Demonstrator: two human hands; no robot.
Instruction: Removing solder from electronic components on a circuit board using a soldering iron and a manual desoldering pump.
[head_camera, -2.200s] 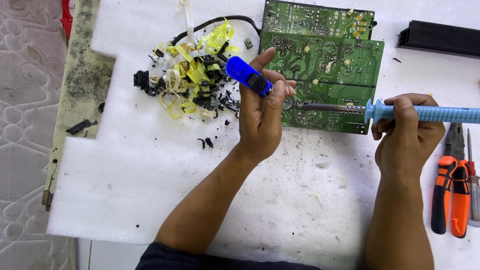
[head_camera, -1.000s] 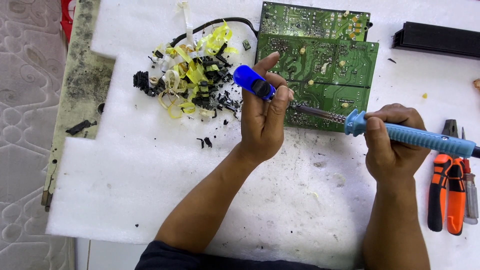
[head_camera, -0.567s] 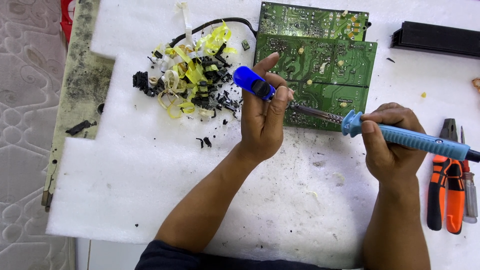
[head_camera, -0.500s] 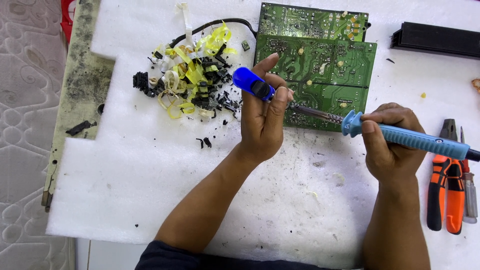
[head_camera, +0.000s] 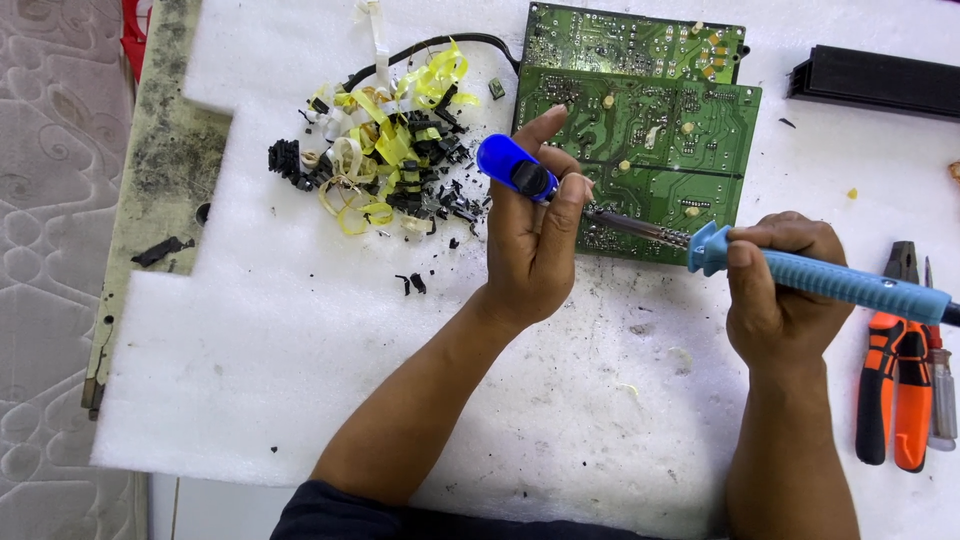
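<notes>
My left hand (head_camera: 535, 240) holds a small blue tool with a black collar (head_camera: 512, 168) between thumb and fingers, at the left edge of a green circuit board (head_camera: 665, 150). My right hand (head_camera: 785, 290) grips the light blue handle of a soldering iron (head_camera: 830, 283). Its metal shaft (head_camera: 635, 225) slants up and to the left, and its tip ends at my left thumb over the board's lower left corner. A second green board (head_camera: 630, 45) lies behind the first, partly under it.
A heap of yellow tape strips and black scraps (head_camera: 385, 165) lies left of the boards on white foam sheet (head_camera: 300, 330). Orange-handled pliers (head_camera: 895, 370) lie at the right edge, a black ribbed bar (head_camera: 875, 85) at top right. A dirty board (head_camera: 165, 170) borders the foam's left side.
My right hand and the soldering iron have shifted left and lower since the earliest frame, bringing the tip closer to my left thumb. My left hand has stayed in place.
</notes>
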